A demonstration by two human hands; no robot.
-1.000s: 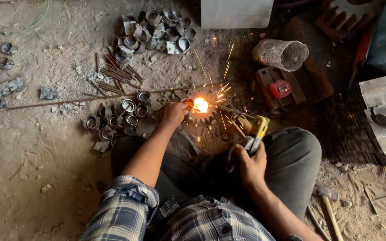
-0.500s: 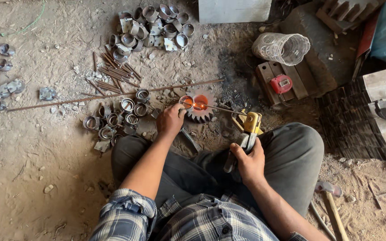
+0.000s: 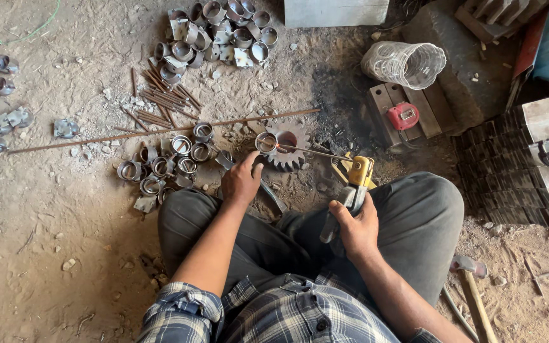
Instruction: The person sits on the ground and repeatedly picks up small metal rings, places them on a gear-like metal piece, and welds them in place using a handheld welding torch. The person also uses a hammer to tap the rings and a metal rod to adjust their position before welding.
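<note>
Toothed gear lay flat on dirt floor, served as work base. Ring pile lay left of gear, within reach. Right hand clamped on electrode holder right of gear, rod tip at ring. Left hand below gear, fingers closed on small ring, steadying it at gear's left edge. Versus a second ago: arc and sparks gone, joint only glowing.

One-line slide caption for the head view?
Seated on the dirt floor, left hand steadies a metal ring while right hand holds the electrode holder.
</note>
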